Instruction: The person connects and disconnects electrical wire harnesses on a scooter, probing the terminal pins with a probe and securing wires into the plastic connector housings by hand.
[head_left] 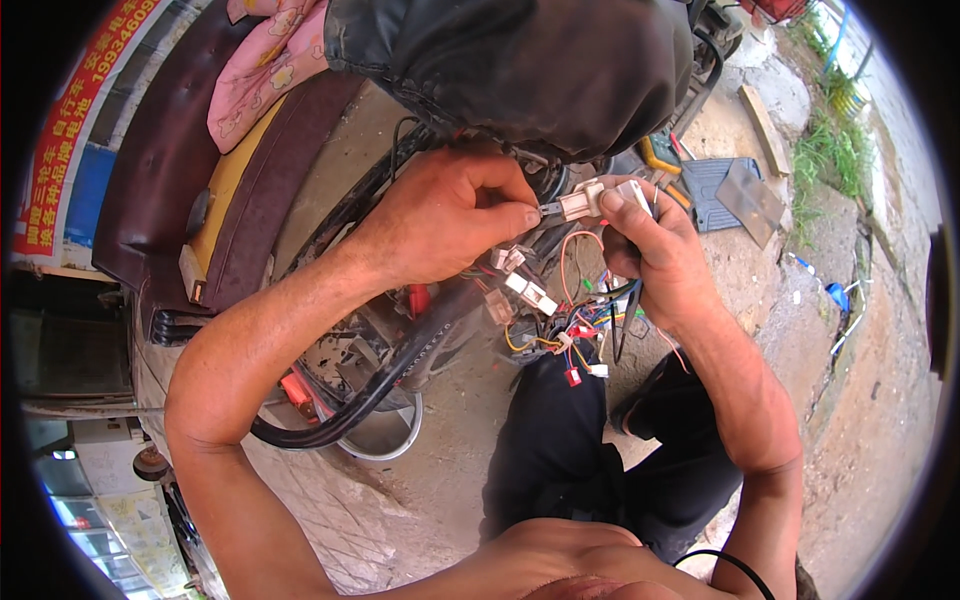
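My right hand [655, 235] is closed around a white plastic wire connector [578, 203], holding it out to the left. Another white piece [632, 194] shows at its fingers, and a dark pointed tool [629, 305] juts out below the hand. My left hand [455, 210] pinches thumb and forefinger at a small metallic piece [549, 209] at the connector's left end; whether it is a terminal I cannot tell. Below both hands hangs a bundle of coloured wires [585, 320] with several plugs, among them a white connector [530, 294] and a red plug [573, 377].
A black seat-like cover [520, 70] overhangs the work from the far side. A thick black tube [400, 370] curves at the left above a round pale container [385, 440]. A maroon padded seat [165, 150] stands far left. Tools and a dark tray [715, 190] lie right.
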